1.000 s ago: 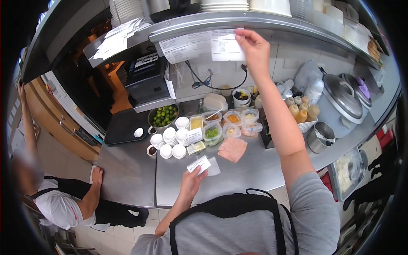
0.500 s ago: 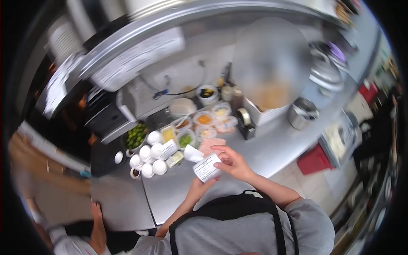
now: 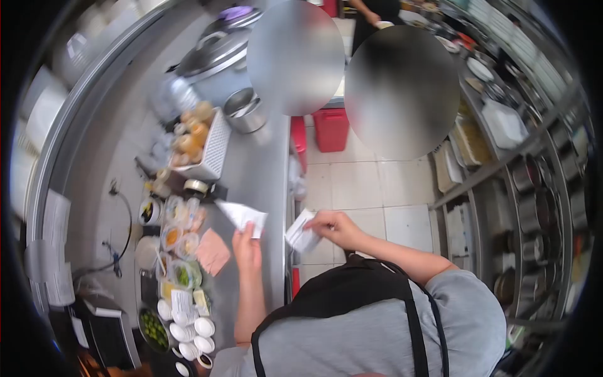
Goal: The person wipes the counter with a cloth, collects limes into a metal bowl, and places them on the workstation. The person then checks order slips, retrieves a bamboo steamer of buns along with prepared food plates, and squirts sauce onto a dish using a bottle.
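The left hand (image 3: 248,251) grips a white paper slip (image 3: 242,215) above the steel counter (image 3: 267,166). The right hand (image 3: 339,229) pinches a marked slip (image 3: 301,235) between thumb and fingers, just beyond the counter edge; its print is blurred. The two slips are apart. A pink cloth (image 3: 213,252) lies on the counter near the left hand, between the white basket (image 3: 217,146) and the white cups (image 3: 203,327).
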The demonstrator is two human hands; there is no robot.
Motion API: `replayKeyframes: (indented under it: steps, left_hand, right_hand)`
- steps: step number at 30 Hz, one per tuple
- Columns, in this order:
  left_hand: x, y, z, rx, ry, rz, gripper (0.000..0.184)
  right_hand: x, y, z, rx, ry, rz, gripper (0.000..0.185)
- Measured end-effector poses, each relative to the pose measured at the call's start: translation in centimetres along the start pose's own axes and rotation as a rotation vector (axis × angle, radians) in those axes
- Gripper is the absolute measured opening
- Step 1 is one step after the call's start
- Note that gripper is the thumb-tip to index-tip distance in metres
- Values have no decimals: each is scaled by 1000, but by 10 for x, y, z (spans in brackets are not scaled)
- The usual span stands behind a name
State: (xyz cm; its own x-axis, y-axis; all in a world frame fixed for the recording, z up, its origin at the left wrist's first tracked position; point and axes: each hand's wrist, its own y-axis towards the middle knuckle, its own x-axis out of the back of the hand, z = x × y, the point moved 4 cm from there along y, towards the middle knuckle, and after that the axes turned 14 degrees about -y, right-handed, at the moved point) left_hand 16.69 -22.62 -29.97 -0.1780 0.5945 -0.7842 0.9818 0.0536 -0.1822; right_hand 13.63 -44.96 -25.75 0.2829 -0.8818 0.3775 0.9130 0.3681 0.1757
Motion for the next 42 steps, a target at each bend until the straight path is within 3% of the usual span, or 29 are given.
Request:
replayKeyframes:
  steps: [2,3,5,7,9,13,15,21,23,26,27,29,31,32,35,39,42]
  left_hand:
    - [-37,0,44,25,639,187,17]
    - [-63,-7,69,97,785,295,17]
    - [-118,-16,113,51,1073,610,19]
    - [-166,-18,151,177,837,691,29]
    - [-216,-8,193,321,594,721,35]
    - [-307,8,300,461,519,806,22]
    - [-349,4,355,685,412,785,20]
    - [-452,0,480,825,371,897,19]
    - [-476,1,516,879,362,937,21]
    - [-519,15,566,564,611,1082,34]
    - [-537,23,587,524,514,1139,40]
    - [-586,44,624,456,464,1142,39]
    - [-649,75,665,239,387,1232,32]
    - [-686,87,677,170,497,1247,22]
    - [-813,99,712,45,252,1270,19]
    - [-990,70,737,-209,1,1358,8]
    - [-1098,29,742,-96,-322,1415,14]
  right_hand:
    - [40,-19,-4,-67,-185,-182,24]
    - [57,-30,-10,-79,-191,-209,24]
    - [92,-51,-22,-65,-415,-371,27]
    - [132,-71,-35,-108,-228,-542,24]
    - [183,-98,-52,-292,-46,-666,21]
    - [281,-162,-69,-342,48,-830,18]
    - [325,-201,-90,-407,71,-859,16]
    - [417,-310,-123,-476,18,-1173,14]
    - [431,-346,-134,-635,18,-1296,14]
    - [436,-393,-159,-773,-163,-1401,15]
    - [437,-406,-170,-815,-232,-1450,15]
    - [443,-416,-172,-836,-204,-1548,15]
    - [451,-419,-171,-917,-204,-1642,15]
    - [456,-420,-173,-938,-227,-1682,14]
    - [481,-419,-178,-1039,-513,-1789,13]
    - [516,-407,-179,-1070,-532,-2028,12]
    - [535,-392,-177,-1146,-695,-2122,11]
